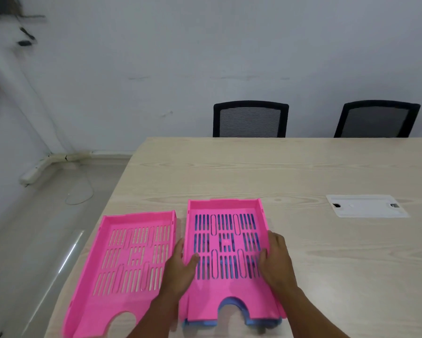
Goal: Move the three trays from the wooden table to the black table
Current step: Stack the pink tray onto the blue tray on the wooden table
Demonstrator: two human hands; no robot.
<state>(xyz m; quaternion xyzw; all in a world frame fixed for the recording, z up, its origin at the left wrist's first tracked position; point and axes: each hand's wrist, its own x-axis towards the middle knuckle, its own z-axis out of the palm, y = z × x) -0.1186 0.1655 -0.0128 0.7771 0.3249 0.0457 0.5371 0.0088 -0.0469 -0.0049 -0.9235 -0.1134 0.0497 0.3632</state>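
A pink slotted tray (227, 254) sits nested on a blue tray (254, 322) on the light wooden table (302, 172); only the blue front rim and slits of blue show. My left hand (180, 267) grips the pink tray's left wall, thumb inside. On the right wall my right hand (276, 259) holds the same tray, thumb inside too. A second pink tray (129, 264) lies flat to the left, near the table's left edge, untouched. The black table is out of view.
Two black mesh chairs (250, 119) (376, 119) stand behind the table's far edge. A white cable hatch (366, 209) is set into the tabletop at right. Grey floor (34, 240) with a thin cable lies to the left, and a white wall behind.
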